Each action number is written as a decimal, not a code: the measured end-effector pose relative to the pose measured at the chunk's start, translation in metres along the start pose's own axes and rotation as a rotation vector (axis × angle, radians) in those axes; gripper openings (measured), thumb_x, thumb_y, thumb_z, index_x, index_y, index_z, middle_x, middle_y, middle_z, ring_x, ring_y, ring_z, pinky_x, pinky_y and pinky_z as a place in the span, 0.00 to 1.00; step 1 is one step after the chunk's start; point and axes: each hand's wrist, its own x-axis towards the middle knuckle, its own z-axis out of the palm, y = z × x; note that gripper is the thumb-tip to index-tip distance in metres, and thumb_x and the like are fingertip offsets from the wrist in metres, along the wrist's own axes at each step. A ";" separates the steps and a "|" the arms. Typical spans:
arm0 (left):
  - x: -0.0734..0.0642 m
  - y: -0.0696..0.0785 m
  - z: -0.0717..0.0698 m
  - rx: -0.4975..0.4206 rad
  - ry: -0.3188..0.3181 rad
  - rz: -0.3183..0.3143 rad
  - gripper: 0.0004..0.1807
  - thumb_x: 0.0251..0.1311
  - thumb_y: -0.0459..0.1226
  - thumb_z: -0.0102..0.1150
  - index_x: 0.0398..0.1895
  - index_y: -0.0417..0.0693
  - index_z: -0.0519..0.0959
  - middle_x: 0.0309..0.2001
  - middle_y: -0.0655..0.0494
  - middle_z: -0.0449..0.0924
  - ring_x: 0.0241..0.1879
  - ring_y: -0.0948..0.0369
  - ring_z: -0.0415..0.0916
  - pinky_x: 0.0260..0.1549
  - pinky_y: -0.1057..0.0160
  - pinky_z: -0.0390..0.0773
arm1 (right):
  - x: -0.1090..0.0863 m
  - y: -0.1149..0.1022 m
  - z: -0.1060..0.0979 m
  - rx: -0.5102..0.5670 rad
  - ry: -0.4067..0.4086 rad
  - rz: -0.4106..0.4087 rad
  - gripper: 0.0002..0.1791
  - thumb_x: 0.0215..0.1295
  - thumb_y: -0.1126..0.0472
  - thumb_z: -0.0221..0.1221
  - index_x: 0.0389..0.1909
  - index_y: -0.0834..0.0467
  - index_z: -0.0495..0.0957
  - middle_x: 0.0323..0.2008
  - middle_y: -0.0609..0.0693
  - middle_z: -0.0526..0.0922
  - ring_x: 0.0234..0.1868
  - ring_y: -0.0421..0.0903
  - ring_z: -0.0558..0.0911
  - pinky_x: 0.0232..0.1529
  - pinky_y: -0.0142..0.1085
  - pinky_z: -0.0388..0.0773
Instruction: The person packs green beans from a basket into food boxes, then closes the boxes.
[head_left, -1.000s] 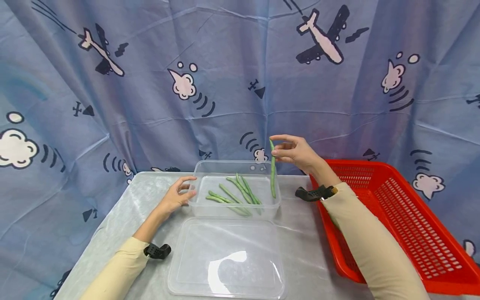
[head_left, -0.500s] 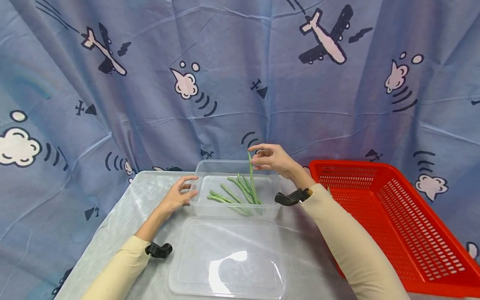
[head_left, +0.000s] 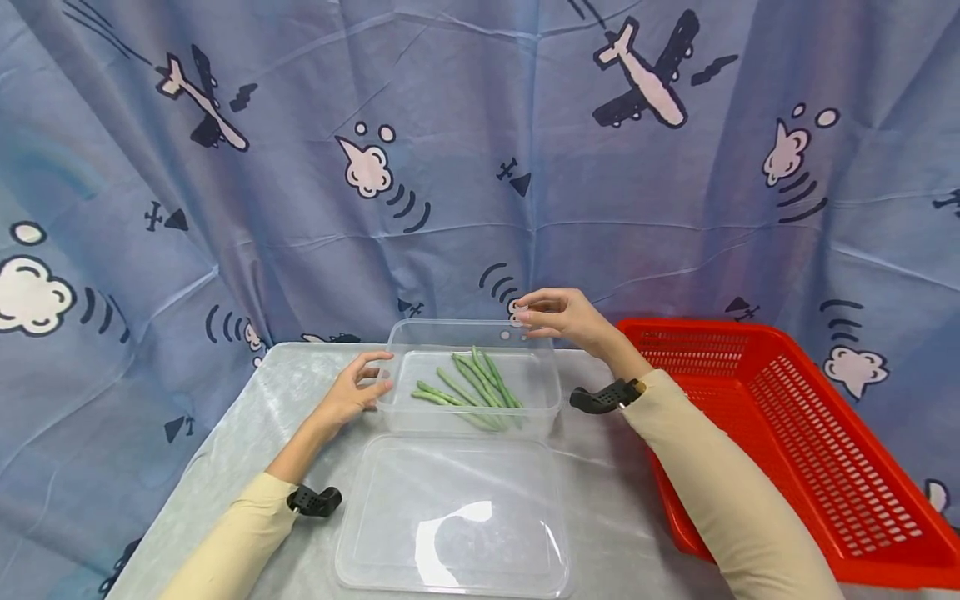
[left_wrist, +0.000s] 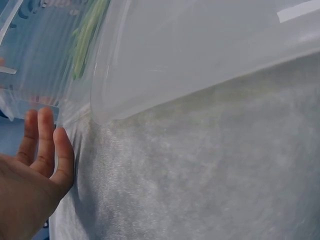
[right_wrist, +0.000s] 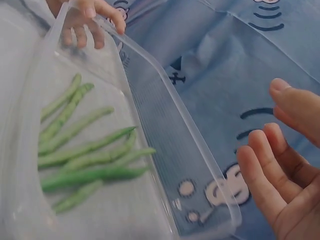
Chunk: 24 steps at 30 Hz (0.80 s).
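Observation:
Several green beans (head_left: pixel 480 379) lie in a clear plastic food container (head_left: pixel 553 387), some bunched side by side, as the right wrist view (right_wrist: pixel 100 173) shows. My left hand (head_left: pixel 354 385) is at the container's left end, its fingertips at the rim and wall; in the left wrist view three fingers (left_wrist: pixel 46 132) stretch up beside that wall. Over the back right of the container hangs my right hand (head_left: pixel 562 317), its fingers loosely bent with nothing between them. The right wrist view has the same hand (right_wrist: pixel 285 170) just outside the rim.
A clear lid (head_left: pixel 453 512) lies flat on the pale tabletop (head_left: pixel 615 500), in front of the container. To the right stands a red perforated basket (head_left: pixel 780 350), partly hidden by my right forearm. Behind the table hangs a blue printed curtain (head_left: pixel 450 167).
The bean my right hand pinched was carried left over the container and let go onto the others. That hand has since drawn back slightly right. My left hand has stayed put.

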 end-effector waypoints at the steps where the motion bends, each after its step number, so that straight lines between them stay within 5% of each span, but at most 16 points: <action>1: 0.000 0.000 0.000 0.001 -0.001 0.003 0.29 0.71 0.33 0.61 0.73 0.46 0.66 0.66 0.29 0.64 0.63 0.39 0.64 0.36 0.58 0.78 | -0.002 0.000 -0.003 -0.014 0.003 0.002 0.25 0.69 0.62 0.66 0.61 0.71 0.75 0.57 0.66 0.77 0.52 0.58 0.82 0.52 0.51 0.78; 9: 0.001 0.002 0.000 0.005 -0.008 0.015 0.30 0.72 0.33 0.61 0.74 0.45 0.65 0.67 0.28 0.64 0.64 0.38 0.64 0.36 0.58 0.78 | -0.029 -0.002 -0.039 -0.102 0.034 0.015 0.27 0.71 0.59 0.65 0.62 0.73 0.73 0.58 0.68 0.76 0.52 0.58 0.82 0.52 0.54 0.77; 14: 0.000 0.000 0.000 0.034 -0.003 0.008 0.29 0.72 0.34 0.61 0.73 0.47 0.66 0.66 0.30 0.65 0.62 0.40 0.66 0.36 0.59 0.78 | -0.052 -0.002 -0.068 -0.133 0.079 0.009 0.27 0.73 0.57 0.63 0.63 0.71 0.72 0.58 0.69 0.75 0.52 0.52 0.83 0.51 0.46 0.79; 24: 0.000 0.000 0.002 0.037 0.009 0.009 0.28 0.71 0.33 0.62 0.71 0.48 0.68 0.63 0.32 0.68 0.58 0.43 0.69 0.36 0.59 0.78 | -0.098 0.014 -0.114 -0.195 0.179 0.051 0.23 0.72 0.58 0.64 0.61 0.67 0.76 0.52 0.60 0.81 0.49 0.52 0.84 0.48 0.44 0.81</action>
